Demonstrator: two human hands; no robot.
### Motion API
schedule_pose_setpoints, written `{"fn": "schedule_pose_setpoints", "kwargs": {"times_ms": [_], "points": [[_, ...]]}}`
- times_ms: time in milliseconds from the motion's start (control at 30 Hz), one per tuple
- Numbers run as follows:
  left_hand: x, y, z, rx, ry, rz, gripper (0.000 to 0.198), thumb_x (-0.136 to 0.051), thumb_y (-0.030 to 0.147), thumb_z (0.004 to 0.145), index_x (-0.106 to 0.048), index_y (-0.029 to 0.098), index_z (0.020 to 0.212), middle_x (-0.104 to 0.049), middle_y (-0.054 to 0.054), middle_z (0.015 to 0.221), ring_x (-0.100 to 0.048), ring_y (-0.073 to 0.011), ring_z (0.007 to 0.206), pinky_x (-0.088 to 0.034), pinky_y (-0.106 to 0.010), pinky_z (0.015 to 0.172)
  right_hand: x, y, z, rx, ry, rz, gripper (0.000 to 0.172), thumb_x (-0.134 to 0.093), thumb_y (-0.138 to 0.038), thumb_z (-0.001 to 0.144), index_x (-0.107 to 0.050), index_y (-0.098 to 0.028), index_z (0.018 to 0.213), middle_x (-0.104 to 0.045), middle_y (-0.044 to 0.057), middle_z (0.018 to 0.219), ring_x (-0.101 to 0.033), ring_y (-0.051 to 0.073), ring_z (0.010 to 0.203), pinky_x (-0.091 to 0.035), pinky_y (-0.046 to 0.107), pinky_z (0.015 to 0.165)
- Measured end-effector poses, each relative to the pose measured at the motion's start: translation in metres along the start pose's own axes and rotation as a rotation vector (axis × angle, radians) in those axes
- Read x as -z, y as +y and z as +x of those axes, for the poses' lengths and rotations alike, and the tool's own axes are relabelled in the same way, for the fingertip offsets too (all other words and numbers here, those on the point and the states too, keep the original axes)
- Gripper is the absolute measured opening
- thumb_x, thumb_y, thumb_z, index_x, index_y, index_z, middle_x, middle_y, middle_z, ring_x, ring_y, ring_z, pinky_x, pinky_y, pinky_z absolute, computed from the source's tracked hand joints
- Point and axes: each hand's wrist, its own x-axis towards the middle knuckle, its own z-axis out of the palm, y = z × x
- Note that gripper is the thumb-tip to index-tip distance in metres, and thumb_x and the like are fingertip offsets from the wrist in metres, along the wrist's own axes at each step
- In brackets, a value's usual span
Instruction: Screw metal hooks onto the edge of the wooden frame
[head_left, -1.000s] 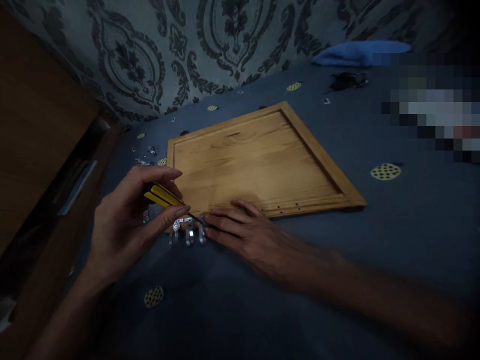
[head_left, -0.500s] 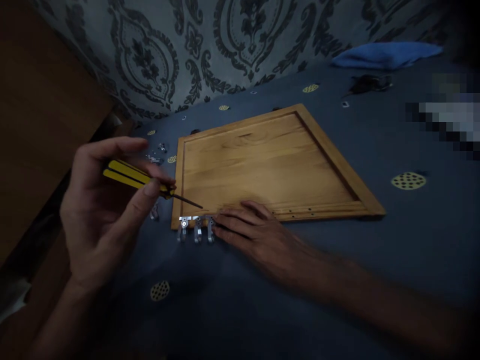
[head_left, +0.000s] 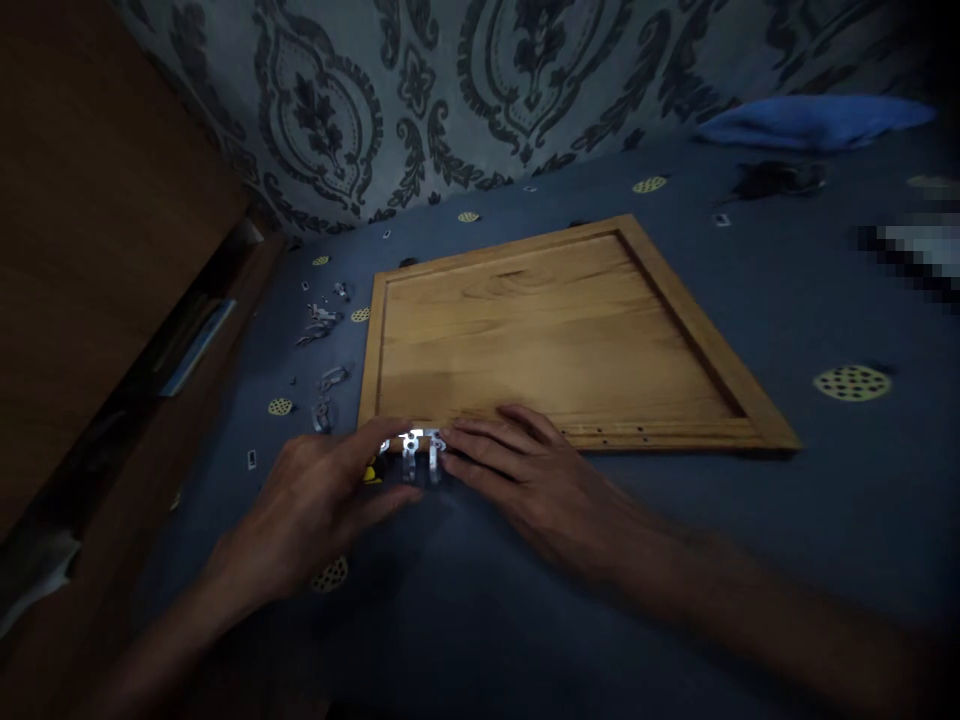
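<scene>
Hinges are flanked by the part-curled left hand, its grip on the yellow screwdriver unclear; the wooden panel is touched by the open right hand.

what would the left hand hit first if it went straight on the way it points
Probably the metal brackets along the near edge of the wooden panel, though depth is unclear.

So that's one left hand, one right hand, one wooden panel, one mostly hidden yellow screwdriver, one blue cloth, three shiny brackets at the edge, and at least four loose metal bits lol.
</scene>
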Motion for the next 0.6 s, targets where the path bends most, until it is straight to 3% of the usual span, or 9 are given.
{"fn": "schedule_pose_setpoints", "kwargs": {"times_ms": [233, 433, 600], "points": [[-0.01, 0.002, 0.006, -0.039, -0.075, 0.189, 0.041, -0.066, 0.045, 0.096, -0.061, 0.025, 0.133, -0.066, 0.007, 0.057, -0.058, -0.016, 0.041, -0.036, -0.025, 0.044, -0.001, -0.001, -0.001, -0.019, -0.011, 0.011, 0.044, -0.053, -0.008, 0.095, -0.06, -0.017, 0.138, -0.065, 0.012, 0.143, -0.056, 0.027, 0.136, -0.04, 0.058, 0.113], [-0.012, 0.0, 0.012, -0.03, -0.084, 0.217, 0.04, -0.069, 0.045, 0.094, -0.065, 0.027, 0.129, -0.07, 0.005, 0.06, -0.062, -0.0161, 0.045, -0.038, -0.025, 0.048, -0.002, -0.002, -0.001, -0.029, -0.016, 0.01, 0.041, -0.049, -0.009, 0.099, -0.058, -0.016, 0.138, -0.063, 0.012, 0.146, -0.053, 0.026, 0.139, -0.038, 0.057, 0.115], [-0.014, 0.0, 0.014, 0.001, -0.079, 0.237, 0.041, -0.073, 0.044, 0.091, -0.069, 0.028, 0.129, -0.076, 0.002, 0.067, -0.068, -0.0211, 0.051, -0.043, -0.028, 0.05, 0.0, -0.002, 0.0, -0.026, -0.028, 0.024, 0.042, -0.05, -0.009, 0.098, -0.058, -0.016, 0.138, -0.063, 0.012, 0.146, -0.052, 0.026, 0.139, -0.038, 0.057, 0.115]]}}
